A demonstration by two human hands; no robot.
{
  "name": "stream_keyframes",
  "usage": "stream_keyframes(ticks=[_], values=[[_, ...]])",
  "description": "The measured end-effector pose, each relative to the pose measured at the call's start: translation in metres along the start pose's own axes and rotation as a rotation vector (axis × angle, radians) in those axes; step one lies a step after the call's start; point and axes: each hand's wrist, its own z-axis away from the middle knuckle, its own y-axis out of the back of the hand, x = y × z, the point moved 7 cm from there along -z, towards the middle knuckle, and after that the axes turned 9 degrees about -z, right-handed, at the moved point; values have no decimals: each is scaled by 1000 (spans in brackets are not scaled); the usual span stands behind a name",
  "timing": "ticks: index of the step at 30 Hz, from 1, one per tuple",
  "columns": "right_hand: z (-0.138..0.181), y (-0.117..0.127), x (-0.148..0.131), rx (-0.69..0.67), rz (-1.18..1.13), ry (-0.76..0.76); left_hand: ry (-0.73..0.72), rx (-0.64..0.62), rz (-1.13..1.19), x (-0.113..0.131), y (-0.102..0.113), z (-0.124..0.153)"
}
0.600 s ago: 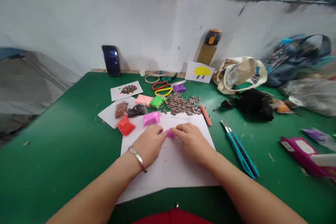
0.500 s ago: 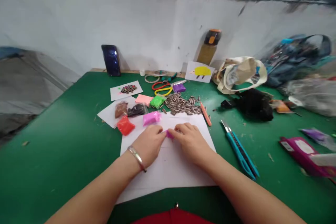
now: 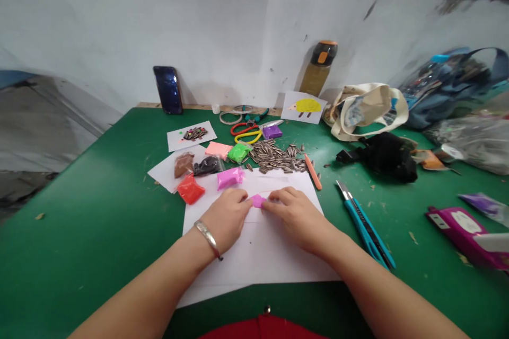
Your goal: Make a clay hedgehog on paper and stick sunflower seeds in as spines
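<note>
A small flattened piece of pink modelling clay (image 3: 258,201) lies on a white sheet of paper (image 3: 254,254). My left hand (image 3: 226,217) has its thumb and forefinger on the clay's left edge, with the other fingers curled. From the right, my right hand (image 3: 296,217) meets the clay with thumb and fingertips, its fingers bent over the paper. Just beyond my left hand are a bag of pink clay (image 3: 230,178) and a bag of red clay (image 3: 190,189). A heap of sunflower seeds (image 3: 274,157) sits behind the sheet, beside an orange clay tool (image 3: 313,171).
Blue scissors (image 3: 368,233) and a magenta device (image 3: 461,228) lie to the right. Further back are a hedgehog drawing (image 3: 304,108), a bottle (image 3: 318,69), a cloth bag (image 3: 366,111) and a black cloth (image 3: 385,158). A phone (image 3: 168,90) leans against the wall at left.
My right thumb has drawn back to the right from the pink clay, so more of the clay shows. My left hand has stayed nearly in place.
</note>
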Motion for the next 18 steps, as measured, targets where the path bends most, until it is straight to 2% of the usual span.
stream_keyframes(ticks=[5, 11, 18], values=[[-2, -1, -3, -23, 76, -3, -7, -10, -27, 2, 0, 0], [0, 2, 5, 5, -52, 27, 11, -15, 67, -1, 3, -1], [0, 0, -1, -43, 62, 32, -22, 5, -2, 8, -1, 1]])
